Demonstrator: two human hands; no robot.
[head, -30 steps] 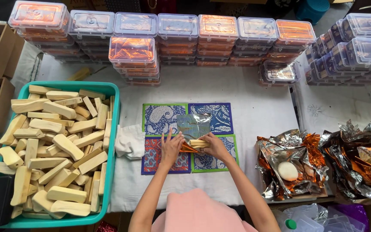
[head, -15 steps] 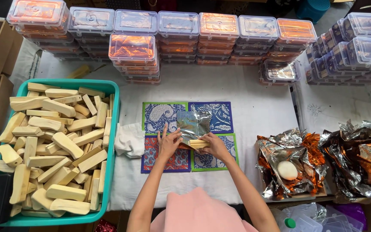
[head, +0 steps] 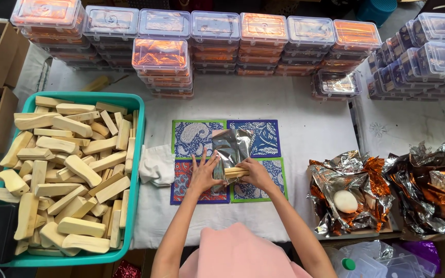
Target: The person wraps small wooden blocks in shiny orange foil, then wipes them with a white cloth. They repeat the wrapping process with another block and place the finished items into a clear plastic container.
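My left hand (head: pixel 203 174) rests with fingers spread on the near left edge of a silvery foil sheet (head: pixel 231 148) lying on four patterned cloth squares (head: pixel 197 139). My right hand (head: pixel 256 174) holds a pale wooden piece (head: pixel 236 172) at the foil's near edge. The foil's far part lifts and crinkles over the blue squares.
A teal crate (head: pixel 136 154) of many pale wooden blocks stands at left. A white cloth (head: pixel 156 164) lies beside it. Stacked clear lidded boxes (head: pixel 217 36) line the far edge and right. Crumpled orange and silver foil sheets (head: pixel 354 190) with a white oval piece (head: pixel 345 201) sit at right.
The foil has been drawn nearer over the wooden piece. Both hands have shifted slightly, the left flattening on the foil's edge, the right staying on the wooden piece.
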